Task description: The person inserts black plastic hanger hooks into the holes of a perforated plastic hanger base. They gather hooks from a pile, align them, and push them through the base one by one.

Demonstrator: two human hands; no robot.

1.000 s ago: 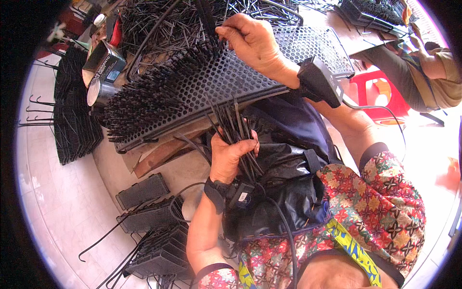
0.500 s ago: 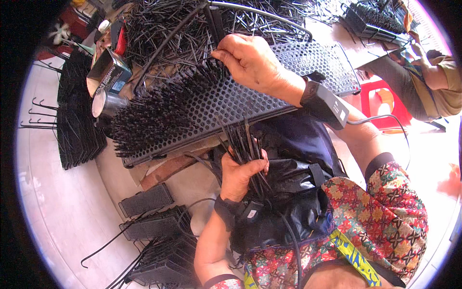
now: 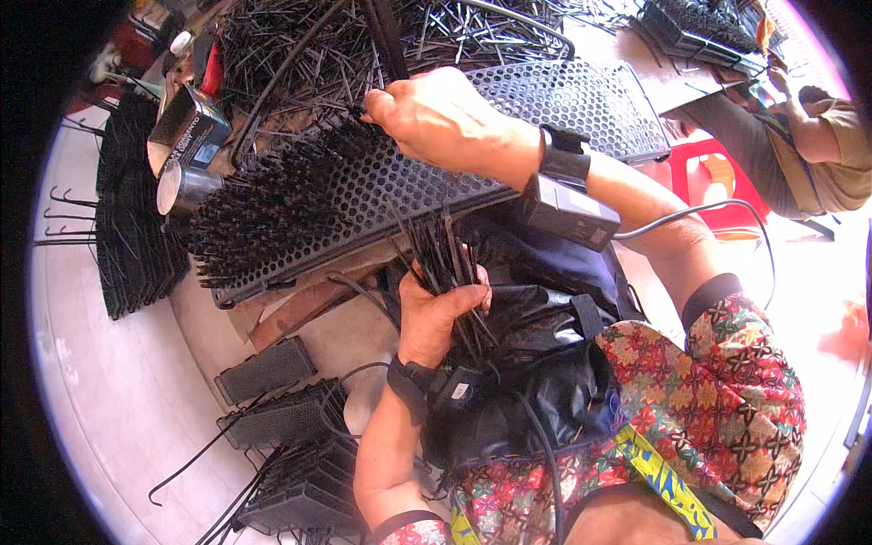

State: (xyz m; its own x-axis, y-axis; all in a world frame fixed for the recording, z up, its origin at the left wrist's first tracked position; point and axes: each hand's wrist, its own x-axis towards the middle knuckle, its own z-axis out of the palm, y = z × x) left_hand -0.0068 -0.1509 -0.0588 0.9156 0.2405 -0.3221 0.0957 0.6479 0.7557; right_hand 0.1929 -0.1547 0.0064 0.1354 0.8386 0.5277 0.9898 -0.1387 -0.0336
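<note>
A long black perforated tray [image 3: 581,95] lies slanted in front of me. Its left part is densely filled with upright thin black strips [image 3: 282,200], while bare holes show toward the right. Over the far edge of the filled part is my right hand [image 3: 445,118], thumb and fingers pinched together; whatever is between the fingertips is hidden. Closer to my body, my left hand [image 3: 434,313] is closed around a bundle of loose thin black strips [image 3: 440,250], which stick out above and below the fist. The bundle is just off the tray's near edge.
Behind the tray is a heap of black strips [image 3: 300,45]. On the left stand a metal can [image 3: 186,189], a box [image 3: 191,127] and stacked black trays [image 3: 136,209]. More black trays [image 3: 300,481] are on the floor. A person [image 3: 817,154] is at the right beside a red stool [image 3: 704,186].
My right hand has shifted left along the tray's far side, still pinched. My left hand keeps its bundle. The whole view has shifted slightly.
</note>
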